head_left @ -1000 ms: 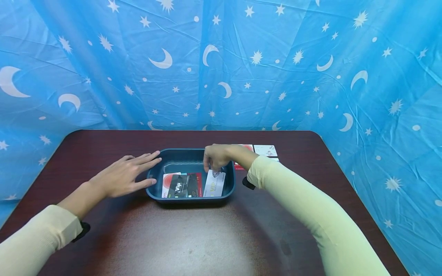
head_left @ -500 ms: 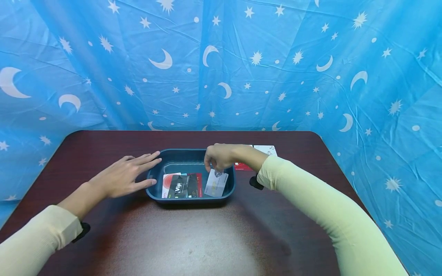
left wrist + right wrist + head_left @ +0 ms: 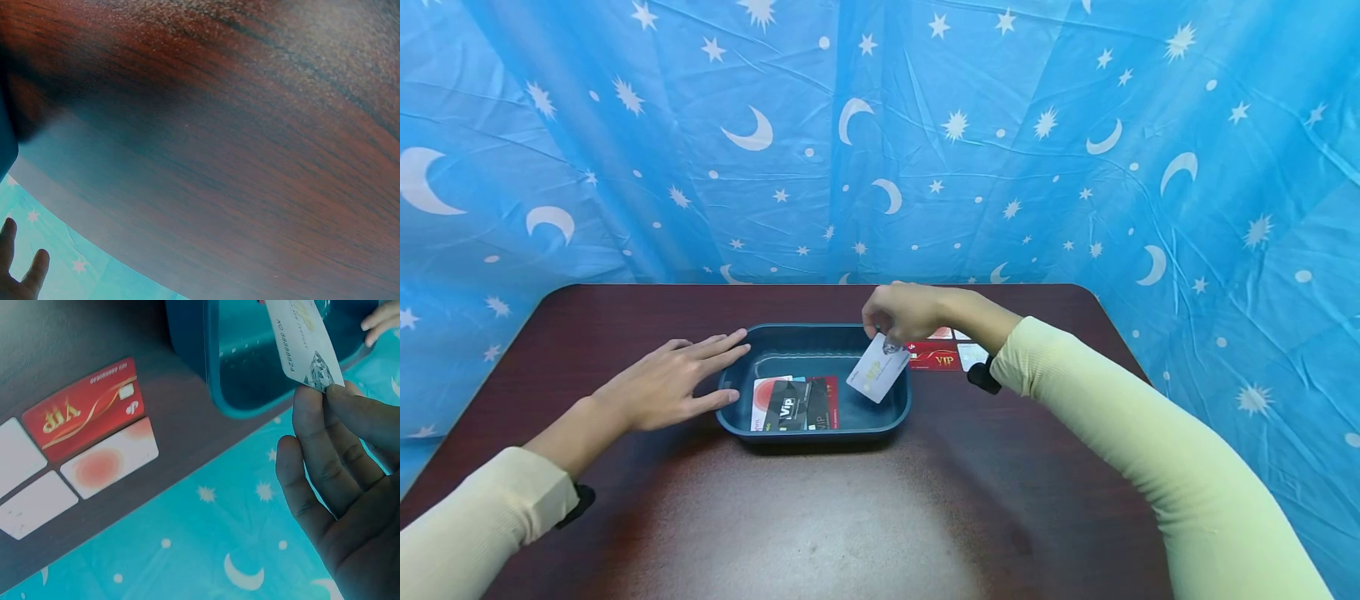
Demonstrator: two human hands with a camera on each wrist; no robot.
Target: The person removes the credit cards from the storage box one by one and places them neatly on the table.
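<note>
My right hand (image 3: pixel 906 310) pinches a white VIP card (image 3: pixel 877 369) by its diamond-printed corner, between thumb and finger in the right wrist view. The card hangs tilted over the right side of a dark blue tray (image 3: pixel 812 435). My left hand (image 3: pixel 673 379) is spread out, its straight fingers touching the tray's left rim. Inside the tray, a white card with a pink circle (image 3: pixel 763 392), a black VIP card (image 3: pixel 781 410) and a red card (image 3: pixel 832 400) lie overlapping. In the left wrist view only two fingertips (image 3: pixel 39 265) of a hand show.
Right of the tray, a red VIP card (image 3: pixel 81 409), a white card with a reddish circle (image 3: pixel 107 465) and two whitish cards (image 3: pixel 39 505) lie in rows on the dark wooden table (image 3: pixel 805 508). A blue curtain (image 3: pixel 820 208) with moons and stars hangs behind.
My right hand has lifted the white VIP card off the tray's bottom and moved it up and to the right, tilting it. My left hand stays at the rim.
</note>
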